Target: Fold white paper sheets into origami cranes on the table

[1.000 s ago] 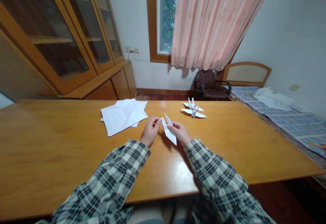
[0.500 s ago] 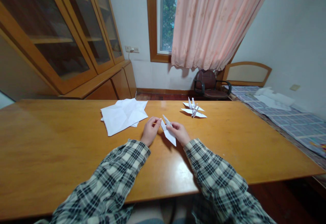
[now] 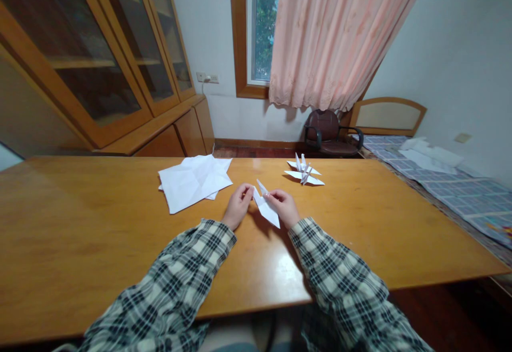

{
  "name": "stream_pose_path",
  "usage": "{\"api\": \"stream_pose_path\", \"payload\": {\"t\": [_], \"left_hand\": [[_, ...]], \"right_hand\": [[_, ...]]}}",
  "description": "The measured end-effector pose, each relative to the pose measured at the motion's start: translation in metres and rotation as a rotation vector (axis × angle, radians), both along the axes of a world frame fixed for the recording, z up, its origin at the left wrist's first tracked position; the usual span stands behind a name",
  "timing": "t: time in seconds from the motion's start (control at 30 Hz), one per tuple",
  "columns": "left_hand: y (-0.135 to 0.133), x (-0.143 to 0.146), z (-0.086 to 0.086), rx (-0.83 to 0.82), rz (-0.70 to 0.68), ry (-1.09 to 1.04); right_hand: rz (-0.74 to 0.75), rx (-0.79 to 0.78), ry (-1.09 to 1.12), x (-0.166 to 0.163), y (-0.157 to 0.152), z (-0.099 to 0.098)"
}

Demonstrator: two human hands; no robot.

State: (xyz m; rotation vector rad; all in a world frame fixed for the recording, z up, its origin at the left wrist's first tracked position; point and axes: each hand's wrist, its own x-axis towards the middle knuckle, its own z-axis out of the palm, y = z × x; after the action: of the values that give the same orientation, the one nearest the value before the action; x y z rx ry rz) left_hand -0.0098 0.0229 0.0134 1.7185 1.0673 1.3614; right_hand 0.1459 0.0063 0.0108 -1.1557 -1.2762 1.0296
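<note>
A small folded white paper piece (image 3: 266, 209) is held just above the wooden table (image 3: 80, 224) between both hands. My left hand (image 3: 237, 205) pinches its upper left point with closed fingers. My right hand (image 3: 285, 206) grips its right side, fingers curled round the fold. Both sleeves are checked black and white. Two finished white paper cranes (image 3: 304, 173) stand on the table a short way beyond my right hand.
A loose pile of white paper sheets (image 3: 192, 180) lies to the left of my hands. Beyond the table stand a dark office chair (image 3: 330, 133), a wooden glass-door cabinet (image 3: 100, 58) and a pink curtain (image 3: 336, 32). A bed (image 3: 452, 181) runs along the right.
The paper piece has shifted and tilted slightly between my fingers; my left fingers have closed in on its tip. The hands stay in the same place.
</note>
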Motion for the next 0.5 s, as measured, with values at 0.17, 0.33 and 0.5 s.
{"api": "stream_pose_path", "payload": {"t": [0.17,0.33,0.5], "left_hand": [[-0.0020,0.0023,-0.0024,0.000,-0.033,0.065],[-0.0012,0.0013,-0.0021,0.064,-0.004,0.125],[-0.0011,0.0016,-0.0032,0.070,-0.044,0.188]], "right_hand": [[-0.010,-0.019,0.086,0.0000,-0.0009,0.0027],[0.043,0.008,0.070,0.0005,-0.0006,-0.0004],[0.064,0.014,0.077,0.0011,-0.0004,-0.0011]]}}
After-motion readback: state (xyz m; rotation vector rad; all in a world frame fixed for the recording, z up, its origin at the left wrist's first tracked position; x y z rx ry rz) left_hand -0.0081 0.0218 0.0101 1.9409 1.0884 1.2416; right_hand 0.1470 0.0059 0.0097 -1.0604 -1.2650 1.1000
